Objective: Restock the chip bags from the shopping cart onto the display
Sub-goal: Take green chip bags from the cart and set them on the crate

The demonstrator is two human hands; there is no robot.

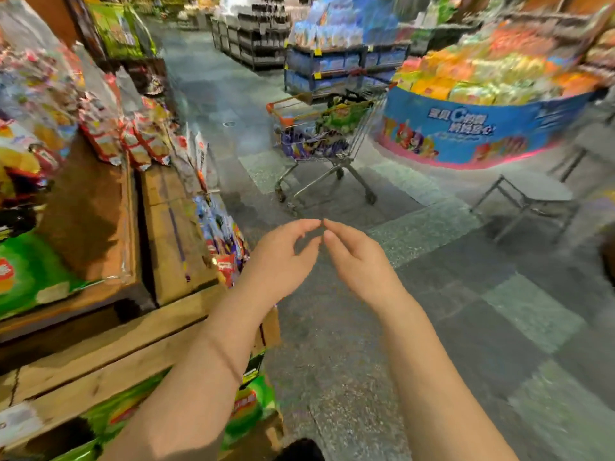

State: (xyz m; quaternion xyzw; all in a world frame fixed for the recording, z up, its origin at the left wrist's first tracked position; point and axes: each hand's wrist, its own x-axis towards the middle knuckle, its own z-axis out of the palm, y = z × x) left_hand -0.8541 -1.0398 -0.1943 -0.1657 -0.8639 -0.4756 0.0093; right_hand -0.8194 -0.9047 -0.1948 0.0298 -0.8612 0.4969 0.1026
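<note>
A shopping cart [336,161] stands in the aisle ahead, holding green chip bags [342,116] on top and purple ones [309,146] below. The wooden display [109,347] runs along my left, with green chip bags [30,274] and red-and-white bags [133,141] on its shelves. My left hand [283,257] and my right hand [356,257] are raised in front of me over the floor, fingers loosely bent, fingertips nearly meeting. Neither hand holds anything. The picture is blurred by motion.
A round blue display [472,134] piled with colourful snack bags stands at the right. A small metal stool [532,201] sits in front of it. A blue stacked display [336,64] is behind the cart. Grey tiled floor [466,327] lies between me and the cart.
</note>
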